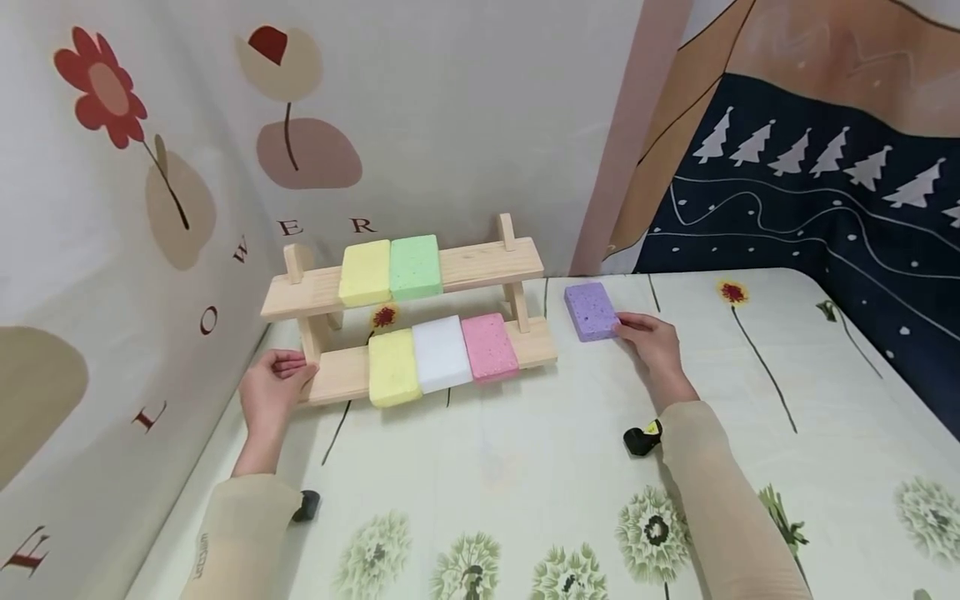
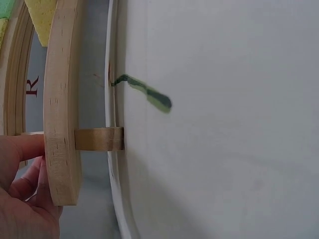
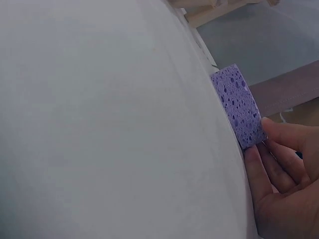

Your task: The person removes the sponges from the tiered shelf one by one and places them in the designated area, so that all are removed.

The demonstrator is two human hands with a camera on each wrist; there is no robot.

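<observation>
A two-tier wooden shelf stands near the back cloth. On its upper board lie a yellow sponge and a green sponge. The lower board bears another yellow sponge, a white sponge and a pink sponge. My left hand grips the lower board's left end; the left wrist view shows thumb and fingers about the wood. To the shelf's right, my right hand pinches a purple sponge by its near right corner, close to the table surface.
A flower-printed cloth covers the table. Behind the shelf hangs a pale printed cloth, and a dark tree-patterned cloth stands at the right. Black wrist devices sit by the left sleeve and the right sleeve.
</observation>
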